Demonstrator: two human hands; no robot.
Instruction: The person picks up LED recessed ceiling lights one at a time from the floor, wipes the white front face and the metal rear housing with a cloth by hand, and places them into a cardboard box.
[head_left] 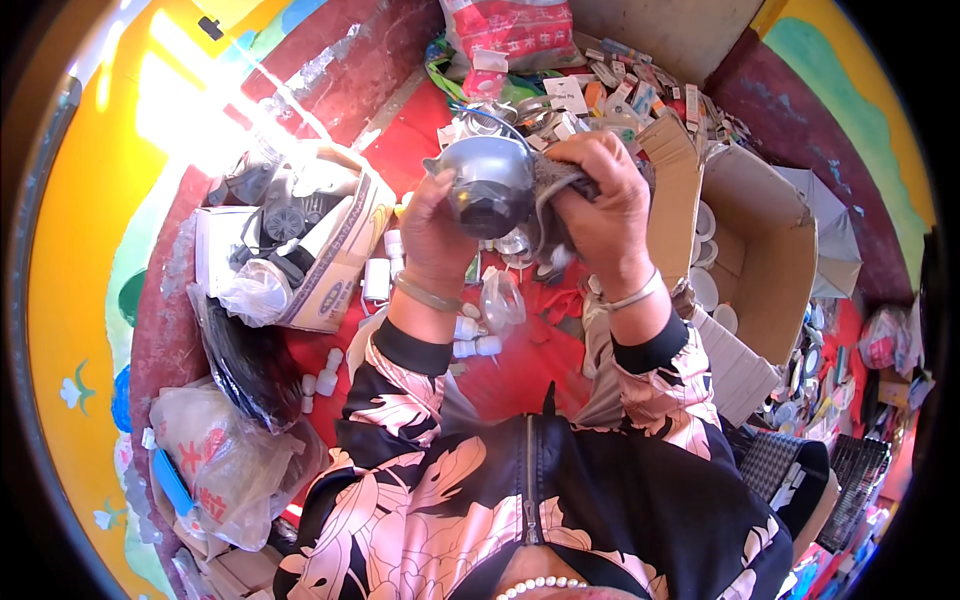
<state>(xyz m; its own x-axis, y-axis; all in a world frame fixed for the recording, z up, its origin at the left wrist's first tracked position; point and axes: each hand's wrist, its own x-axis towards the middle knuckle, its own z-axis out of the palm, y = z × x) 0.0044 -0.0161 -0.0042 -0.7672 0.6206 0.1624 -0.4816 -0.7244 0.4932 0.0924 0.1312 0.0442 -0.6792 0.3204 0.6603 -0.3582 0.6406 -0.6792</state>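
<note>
My left hand (437, 232) is closed on the side of a shiny dark-grey rounded housing (488, 165) with a black round end. What kind of device it is I cannot make out. A thin blue wire arcs above it. My right hand (608, 205) grips a grey-brown cloth (552, 205), bunched up and pressed against the housing's right side. Both hands are raised at chest height over the red floor cover. Beneath them lie a small clear plastic bag (502, 302) and several white bulb-like pieces (478, 347).
At left stands an open carton (335, 270) of black and grey parts, with a black plastic bag (245, 360) below. At right, another open carton (765, 250) holds white round discs. Small boxes (640, 95) are heaped at the back beside a red-and-white bag (515, 35).
</note>
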